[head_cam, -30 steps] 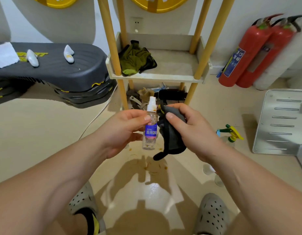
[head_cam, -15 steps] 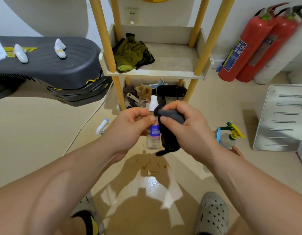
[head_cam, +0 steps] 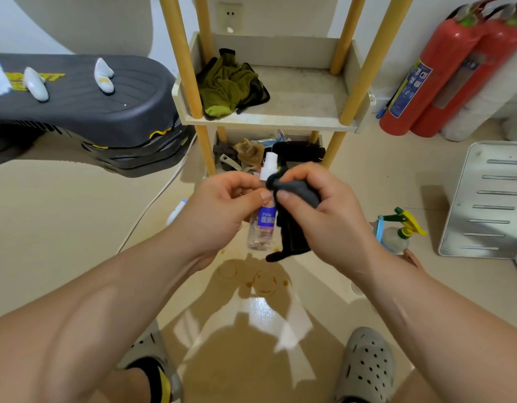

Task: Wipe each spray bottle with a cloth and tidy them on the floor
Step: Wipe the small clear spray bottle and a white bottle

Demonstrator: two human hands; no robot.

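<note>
A small clear spray bottle (head_cam: 263, 225) with a white cap and a blue label hangs upright in the middle of the view. My left hand (head_cam: 219, 210) pinches it near the neck with thumb and fingers. My right hand (head_cam: 324, 213) grips a dark grey cloth (head_cam: 295, 216) and presses it against the bottle's neck and right side; the cloth's tail hangs down beside the bottle. A second bottle (head_cam: 397, 231) with a yellow and green trigger stands on the floor to the right. Another small white and blue bottle (head_cam: 176, 212) lies on the floor to the left, partly hidden by my left hand.
A shelf unit (head_cam: 269, 120) with yellow posts stands straight ahead, holding a green rag (head_cam: 228, 85). Stacked dark steps (head_cam: 85, 112) are at the left, two red fire extinguishers (head_cam: 443, 77) at the right, and a metal rack (head_cam: 487, 199) lies on the floor. A white cable (head_cam: 152, 205) crosses the floor.
The cloth in my right hand has slid up from the bottle's body to its neck. Both hands have stayed together, and the view has tilted slightly down.
</note>
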